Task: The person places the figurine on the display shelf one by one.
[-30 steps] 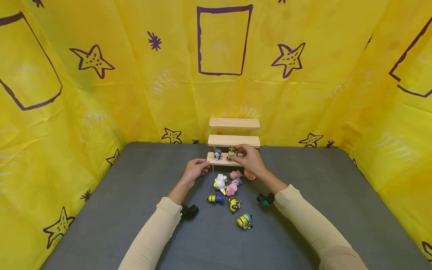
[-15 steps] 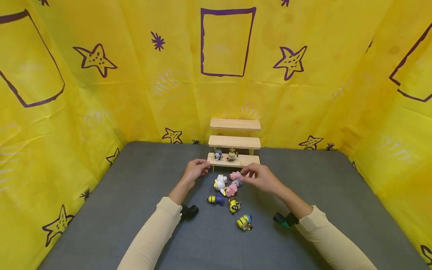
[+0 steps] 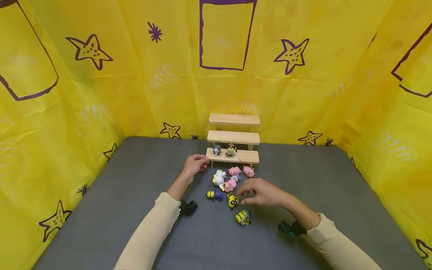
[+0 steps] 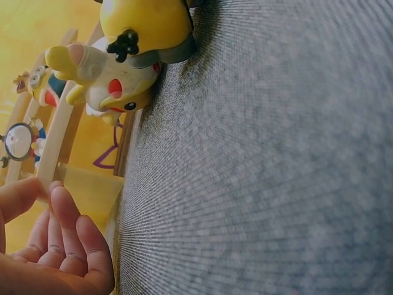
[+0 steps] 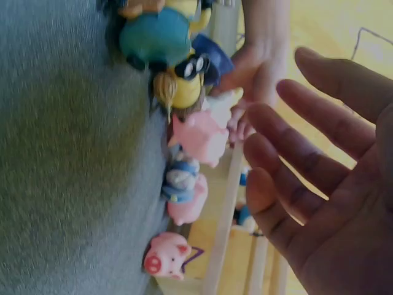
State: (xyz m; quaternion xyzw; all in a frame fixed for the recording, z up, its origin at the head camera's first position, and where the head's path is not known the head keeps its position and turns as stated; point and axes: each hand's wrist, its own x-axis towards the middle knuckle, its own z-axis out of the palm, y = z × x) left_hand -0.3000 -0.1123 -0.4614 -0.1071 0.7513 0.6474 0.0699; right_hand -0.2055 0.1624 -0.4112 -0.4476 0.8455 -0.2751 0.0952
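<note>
My left hand (image 3: pixel 195 165) pinches the left front corner of the lowest step of a small three-tier wooden display shelf (image 3: pixel 248 156). On that step stand a blue-and-white cat figurine (image 3: pixel 216 150) and a crowned yellow minion figurine (image 3: pixel 231 150). My right hand (image 3: pixel 263 192), fingers apart and holding nothing, hovers just right of a yellow minion figurine with black goggles (image 3: pixel 233 200). The right wrist view shows its bare palm and spread fingers (image 5: pixel 301 160). Nearer me lies another minion figurine (image 3: pixel 243 217) in blue.
In front of the shelf lie pink pig figurines (image 3: pixel 248 171), a white-and-yellow figurine (image 3: pixel 219 179), a grey-blue one (image 3: pixel 236 177) and a minion in dark blue (image 3: pixel 215 194). Yellow patterned cloth (image 3: pixel 152 101) walls the back and sides of the grey table (image 3: pixel 135 180).
My right hand has left the crowned minion standing on the lowest step and moved down toward me, past the pigs, to the goggled minion. The left hand stays at the shelf corner.
</note>
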